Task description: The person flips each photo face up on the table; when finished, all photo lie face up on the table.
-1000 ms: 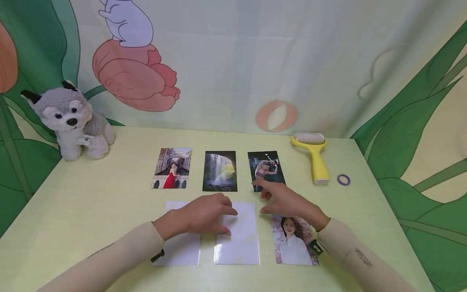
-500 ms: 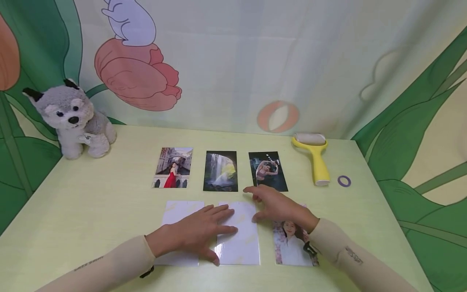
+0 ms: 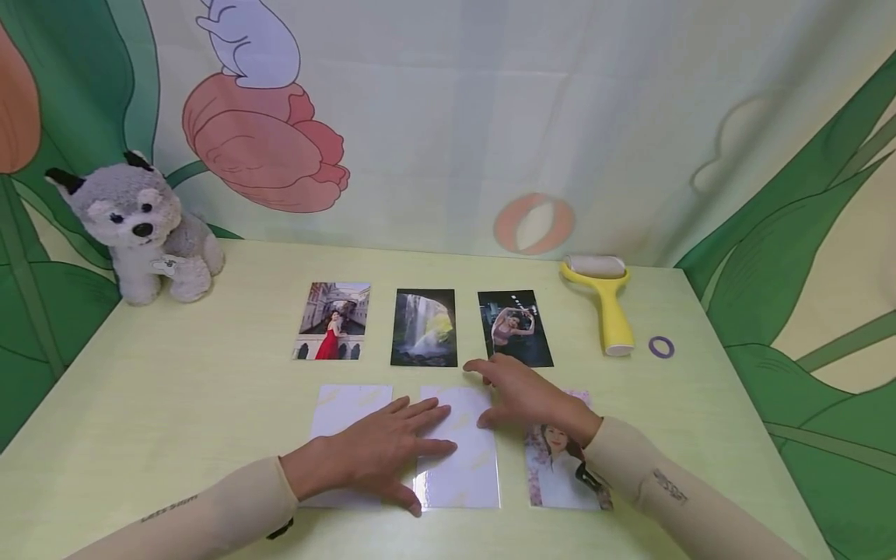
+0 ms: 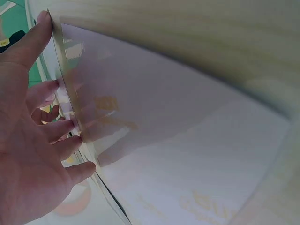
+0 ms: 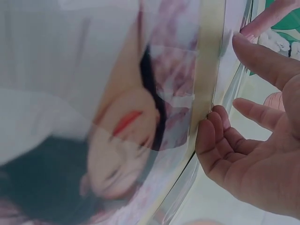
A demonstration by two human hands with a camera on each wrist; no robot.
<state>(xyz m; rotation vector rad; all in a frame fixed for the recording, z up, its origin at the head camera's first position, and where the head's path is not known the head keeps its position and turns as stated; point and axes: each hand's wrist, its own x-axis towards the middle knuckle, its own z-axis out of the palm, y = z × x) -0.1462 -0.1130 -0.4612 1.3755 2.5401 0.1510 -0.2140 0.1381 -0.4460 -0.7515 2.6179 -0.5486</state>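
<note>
My left hand (image 3: 378,451) lies with its fingers spread over the gap between two white cards with faint yellow print. The left white card (image 3: 343,408) is partly under that hand and fills much of the left wrist view. Its fingertips and thumb reach the left edge of the middle white card (image 3: 462,467). At that middle card's upper right corner is my right hand (image 3: 532,400), thumb and index finger apart, its other fingers curled in loosely. The right wrist passes over a glossy portrait photo (image 3: 560,478), whose upper part is hidden.
Behind the cards lie a red-dress photo (image 3: 332,323), a waterfall photo (image 3: 423,327) and a dark photo of a stretching person (image 3: 518,330). To the right are a yellow-handled roller (image 3: 610,311) and a purple ring (image 3: 661,347). A plush husky (image 3: 140,229) sits back left.
My left hand has spread its fingers and shifted slightly down and left. The right hand has drawn off the dark photo, leftward to the middle card's upper corner. The cards stay put.
</note>
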